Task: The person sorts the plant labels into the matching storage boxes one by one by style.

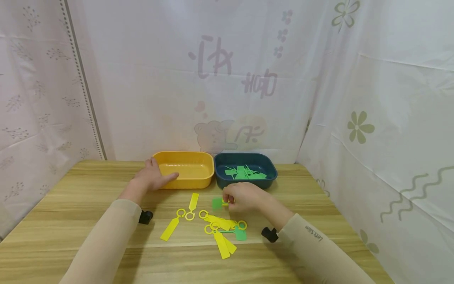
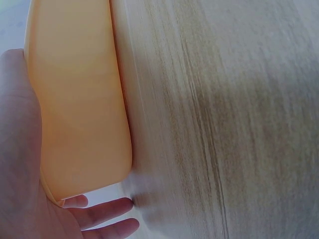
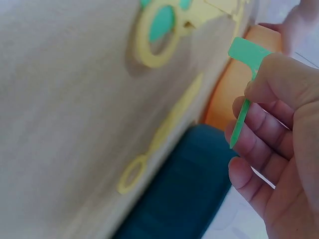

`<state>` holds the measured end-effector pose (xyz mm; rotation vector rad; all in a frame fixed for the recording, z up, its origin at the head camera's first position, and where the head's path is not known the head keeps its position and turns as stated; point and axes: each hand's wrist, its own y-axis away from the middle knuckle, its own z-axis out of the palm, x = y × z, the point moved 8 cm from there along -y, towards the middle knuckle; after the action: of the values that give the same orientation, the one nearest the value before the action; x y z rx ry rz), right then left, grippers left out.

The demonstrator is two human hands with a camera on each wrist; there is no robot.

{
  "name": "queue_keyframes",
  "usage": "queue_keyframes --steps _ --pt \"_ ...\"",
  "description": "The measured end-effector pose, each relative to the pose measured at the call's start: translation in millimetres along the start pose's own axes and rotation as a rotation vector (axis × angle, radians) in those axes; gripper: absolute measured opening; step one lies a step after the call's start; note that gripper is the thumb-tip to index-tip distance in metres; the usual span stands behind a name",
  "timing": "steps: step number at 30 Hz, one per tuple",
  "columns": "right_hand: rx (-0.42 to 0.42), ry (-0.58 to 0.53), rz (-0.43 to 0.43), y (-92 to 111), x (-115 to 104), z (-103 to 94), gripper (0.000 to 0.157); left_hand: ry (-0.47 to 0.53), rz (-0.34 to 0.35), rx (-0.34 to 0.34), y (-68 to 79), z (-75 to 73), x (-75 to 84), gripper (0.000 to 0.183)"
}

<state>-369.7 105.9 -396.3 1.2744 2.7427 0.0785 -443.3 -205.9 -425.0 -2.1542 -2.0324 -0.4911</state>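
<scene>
The right hand (image 1: 244, 197) pinches one green tag (image 3: 249, 51) between thumb and fingers, above the bench (image 1: 188, 270) and in front of the blue tub (image 1: 264, 184), where other green tags (image 1: 244, 173) lie. The left hand (image 1: 150, 177), its fingers spread wide, touches the yellow tub (image 1: 191, 184) at a corner. Nearby on the bench lie yellow tags (image 1: 221, 244) (they have a ring at one end) with a loose green tag (image 1: 241, 233).

Two trays (image 1: 189, 184), at least seven yellow tags (image 1: 171, 229)
</scene>
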Motion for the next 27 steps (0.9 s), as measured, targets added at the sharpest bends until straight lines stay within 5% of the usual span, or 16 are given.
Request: queue_keyframes --steps 12,27 --pt "0.128 0.05 -0.012 3 16 -53.1 0.007 0.011 0.002 -0.004 3.7 -2.1 3.1 0.14" --pt "0.265 0.012 0.141 8 64 -86.9 0.015 -0.006 0.0 0.007 1.0 -1.6 0.7 0.143"
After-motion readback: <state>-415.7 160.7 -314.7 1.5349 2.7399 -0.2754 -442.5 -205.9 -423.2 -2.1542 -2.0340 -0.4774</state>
